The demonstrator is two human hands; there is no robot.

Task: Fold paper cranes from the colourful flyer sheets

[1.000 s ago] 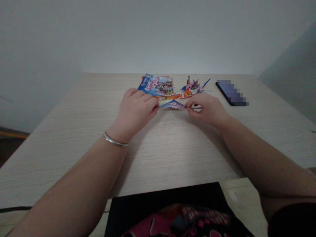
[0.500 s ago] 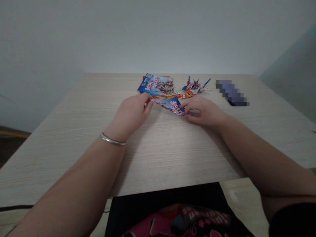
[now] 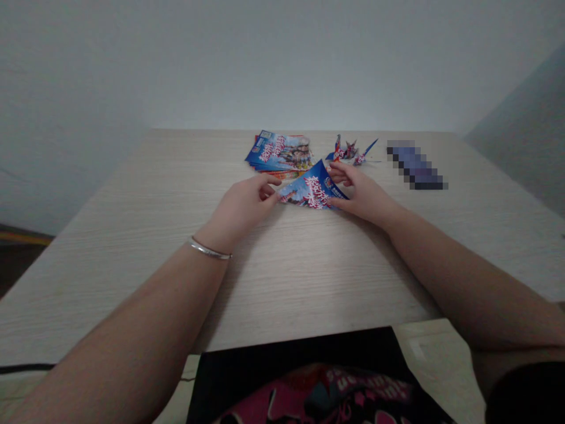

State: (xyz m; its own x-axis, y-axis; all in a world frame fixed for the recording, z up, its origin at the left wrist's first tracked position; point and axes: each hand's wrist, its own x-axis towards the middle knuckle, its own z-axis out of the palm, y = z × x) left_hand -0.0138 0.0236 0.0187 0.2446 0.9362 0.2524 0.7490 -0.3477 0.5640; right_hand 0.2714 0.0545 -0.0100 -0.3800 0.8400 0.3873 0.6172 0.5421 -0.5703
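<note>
A triangular folded paper sheet [image 3: 309, 191], blue with red-and-white lettering and a printed picture, lies between my two hands over the table. My left hand [image 3: 242, 206], with a silver bangle at its wrist, pinches the left corner, thumb and curled fingers together. At the right corner, my right hand [image 3: 366, 194] has its thumb low on the sheet and its fingers along the upper right edge, holding it loosely. Just behind is a stack of similar printed sheets [image 3: 280, 152]. A folded paper crane [image 3: 351, 153] stands behind my right hand.
A pixelated dark flat object [image 3: 417, 166] lies at the back right of the light wooden table [image 3: 176, 171]. The wall [image 3: 282, 65] rises behind the table's far edge. Printed dark-and-pink cloth [image 3: 318, 394] shows at the near edge, over my lap.
The folded sheet has turned so its printed triangular face shows more, one point upward. My right fingers have moved up and spread along its edge. My left hand has shifted slightly right.
</note>
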